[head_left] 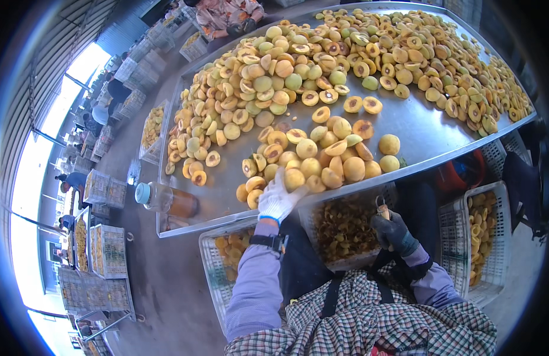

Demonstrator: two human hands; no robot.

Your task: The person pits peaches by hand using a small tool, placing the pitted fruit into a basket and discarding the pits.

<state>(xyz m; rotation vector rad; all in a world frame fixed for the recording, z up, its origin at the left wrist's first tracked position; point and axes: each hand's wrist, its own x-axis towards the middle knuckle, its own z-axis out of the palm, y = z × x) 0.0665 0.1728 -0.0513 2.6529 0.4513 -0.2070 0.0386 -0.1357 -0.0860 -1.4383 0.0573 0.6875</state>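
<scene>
My left hand, in a white knit glove, reaches over the near edge of a metal table and touches a whole yellow peach or similar stone fruit, its fingers spread at the pile. Whether it grips the fruit cannot be told. Around it lie more whole fruits and halves, some showing brown pit cavities. My right hand, in a dark glove, is closed around the wooden handle of a small tool with a looped metal end, above a crate of brown pits or scraps.
Large fruit heaps cover the table's far side. A jar of amber liquid with a blue lid lies at its left corner. Plastic crates of fruit stand at left and right. Another person sits beyond the table.
</scene>
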